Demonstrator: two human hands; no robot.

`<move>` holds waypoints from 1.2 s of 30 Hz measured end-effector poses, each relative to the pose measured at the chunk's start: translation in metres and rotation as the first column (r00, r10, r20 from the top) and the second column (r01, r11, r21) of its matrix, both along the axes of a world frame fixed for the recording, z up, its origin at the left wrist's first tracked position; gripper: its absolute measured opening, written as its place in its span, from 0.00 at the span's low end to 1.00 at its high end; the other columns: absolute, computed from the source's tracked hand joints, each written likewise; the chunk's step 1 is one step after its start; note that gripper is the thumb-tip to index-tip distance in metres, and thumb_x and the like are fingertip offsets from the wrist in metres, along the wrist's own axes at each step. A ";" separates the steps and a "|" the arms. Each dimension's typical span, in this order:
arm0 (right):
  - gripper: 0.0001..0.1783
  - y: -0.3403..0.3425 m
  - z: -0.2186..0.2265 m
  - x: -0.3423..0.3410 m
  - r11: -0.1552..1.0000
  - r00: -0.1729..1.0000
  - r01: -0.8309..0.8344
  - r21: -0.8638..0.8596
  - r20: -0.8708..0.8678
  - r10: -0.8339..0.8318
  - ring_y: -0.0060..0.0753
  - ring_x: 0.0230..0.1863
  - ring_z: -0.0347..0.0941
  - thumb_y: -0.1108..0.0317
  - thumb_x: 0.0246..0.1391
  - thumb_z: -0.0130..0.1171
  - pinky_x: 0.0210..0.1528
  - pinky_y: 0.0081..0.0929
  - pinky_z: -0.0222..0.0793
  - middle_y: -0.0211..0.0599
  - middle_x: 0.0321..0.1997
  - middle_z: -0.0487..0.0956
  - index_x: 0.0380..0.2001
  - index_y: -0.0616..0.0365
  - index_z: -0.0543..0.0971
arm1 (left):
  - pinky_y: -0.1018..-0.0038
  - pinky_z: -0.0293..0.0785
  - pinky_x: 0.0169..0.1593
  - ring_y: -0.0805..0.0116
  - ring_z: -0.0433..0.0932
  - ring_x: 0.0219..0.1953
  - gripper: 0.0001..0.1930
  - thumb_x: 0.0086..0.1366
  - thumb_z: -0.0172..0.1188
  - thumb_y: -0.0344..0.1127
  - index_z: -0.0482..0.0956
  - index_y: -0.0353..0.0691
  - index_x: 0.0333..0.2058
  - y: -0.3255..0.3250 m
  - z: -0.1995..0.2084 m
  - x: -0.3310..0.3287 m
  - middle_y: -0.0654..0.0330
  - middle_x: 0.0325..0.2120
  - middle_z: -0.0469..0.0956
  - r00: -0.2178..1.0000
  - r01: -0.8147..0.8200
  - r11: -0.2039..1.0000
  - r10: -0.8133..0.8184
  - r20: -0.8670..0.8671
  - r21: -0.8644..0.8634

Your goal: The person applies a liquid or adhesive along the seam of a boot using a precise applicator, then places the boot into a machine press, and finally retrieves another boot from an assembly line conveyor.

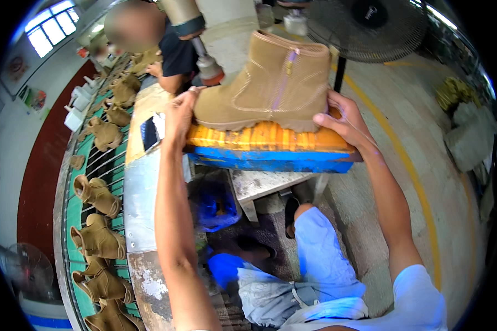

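A tan ankle boot (pixel 265 88) with a side zipper and light stitching stands sole down on a padded block (pixel 270 146), orange on top and blue below. At the toe end, my left hand (pixel 180 110) has its fingers closed against the boot's tip. My right hand (pixel 345 118) grips the heel from the right, its thumb low by the sole and its fingers partly hidden behind the boot. Just behind the toe, a metal rod with a reddish pad (pixel 210 71) points down.
On the left, a rack (pixel 94 165) with green lining carries several tan boots (pixel 96 237). A metal-topped table edge (pixel 141 193) runs beside my left arm. A co-worker (pixel 176 55) sits beyond it. A black fan (pixel 367 27) stands at the back right, and a blue bag (pixel 215 212) lies below the block.
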State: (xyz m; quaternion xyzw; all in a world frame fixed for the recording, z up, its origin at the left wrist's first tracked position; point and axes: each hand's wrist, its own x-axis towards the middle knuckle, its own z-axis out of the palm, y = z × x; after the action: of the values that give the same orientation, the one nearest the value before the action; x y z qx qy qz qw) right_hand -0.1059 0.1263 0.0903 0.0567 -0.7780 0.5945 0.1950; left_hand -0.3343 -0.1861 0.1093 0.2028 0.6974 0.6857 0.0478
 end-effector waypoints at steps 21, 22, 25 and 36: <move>0.45 0.012 -0.009 -0.007 0.972 0.995 0.095 0.213 0.006 -0.099 0.48 0.73 0.66 0.48 0.61 0.64 0.73 0.43 0.61 0.57 0.64 0.77 0.71 0.68 0.64 | 0.79 0.76 0.43 0.79 0.79 0.36 0.19 0.76 0.57 0.44 0.88 0.33 0.47 -0.017 -0.002 0.027 0.61 0.36 0.86 0.997 -0.021 1.000 0.019 -0.080 -0.022; 0.45 0.012 -0.011 -0.006 0.964 0.991 0.131 0.231 -0.023 -0.129 0.48 0.74 0.64 0.46 0.64 0.61 0.74 0.44 0.59 0.56 0.64 0.77 0.72 0.67 0.63 | 0.79 0.75 0.41 0.79 0.78 0.35 0.19 0.77 0.57 0.44 0.88 0.34 0.47 -0.021 -0.005 0.034 0.61 0.34 0.85 0.983 -0.102 0.992 0.090 -0.162 -0.068; 0.43 0.001 -0.022 0.024 0.909 0.913 0.386 0.156 -0.205 -0.352 0.43 0.78 0.58 0.39 0.72 0.43 0.78 0.46 0.52 0.52 0.66 0.77 0.76 0.61 0.58 | 0.69 0.74 0.34 0.72 0.76 0.26 0.20 0.77 0.56 0.46 0.82 0.32 0.43 -0.022 -0.013 0.081 0.62 0.22 0.78 0.948 -0.257 0.961 0.230 -0.222 -0.104; 0.25 -0.035 -0.041 0.140 0.840 0.822 0.536 0.089 -0.282 -0.495 0.25 0.40 0.70 0.55 0.73 0.46 0.50 0.25 0.68 0.30 0.38 0.76 0.62 0.61 0.77 | 0.65 0.74 0.50 0.53 0.76 0.49 0.26 0.67 0.64 0.33 0.73 0.29 0.61 0.011 -0.057 0.265 0.45 0.53 0.77 0.606 -0.484 0.869 0.246 -0.757 -0.104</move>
State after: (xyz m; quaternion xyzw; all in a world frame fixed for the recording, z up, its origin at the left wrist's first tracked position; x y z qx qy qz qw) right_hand 0.0341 0.0917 0.0494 -0.0664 -0.7798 0.4412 0.4391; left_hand -0.0692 -0.1752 0.0522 0.2975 0.7801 0.4304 -0.3429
